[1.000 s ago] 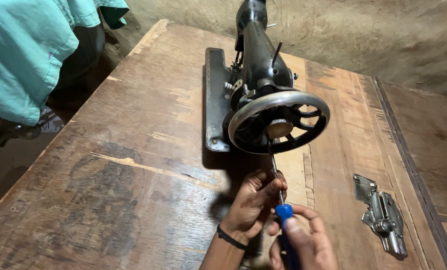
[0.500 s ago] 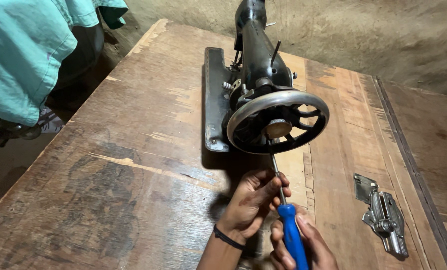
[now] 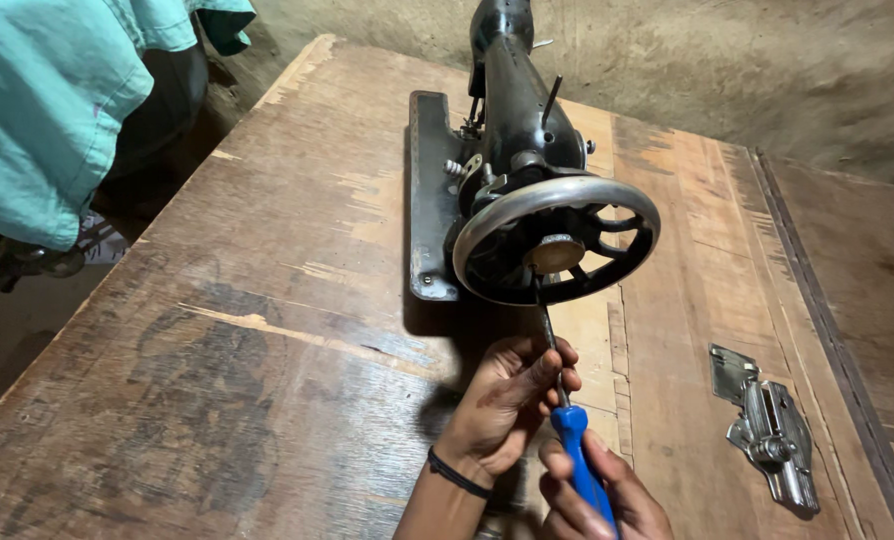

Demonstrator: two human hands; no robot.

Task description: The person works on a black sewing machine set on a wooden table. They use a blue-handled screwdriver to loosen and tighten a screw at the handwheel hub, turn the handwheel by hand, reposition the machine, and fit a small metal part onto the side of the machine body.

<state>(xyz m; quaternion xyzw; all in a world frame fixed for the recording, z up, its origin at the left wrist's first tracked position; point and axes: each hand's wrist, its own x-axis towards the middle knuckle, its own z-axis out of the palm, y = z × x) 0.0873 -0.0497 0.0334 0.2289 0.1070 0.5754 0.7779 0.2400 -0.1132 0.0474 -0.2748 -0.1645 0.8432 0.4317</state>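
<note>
Near the tabletop's front edge, right hand [image 3: 599, 497] grips blue screwdriver [image 3: 579, 466]. Left hand [image 3: 507, 400] pinches its shaft; tip at sewing machine [image 3: 527, 180] handwheel [image 3: 557, 240].

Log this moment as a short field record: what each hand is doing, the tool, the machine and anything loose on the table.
left hand: fingers steady the screwdriver's metal shaft
right hand: grips the blue handle
screwdriver: blue handle, tip pointing up at the lower side of the handwheel
handwheel: silver rim, spoked
sewing machine: black, standing on the wooden table
metal part: loose, to the right, apart from both hands
other person: teal garment at upper left
</note>
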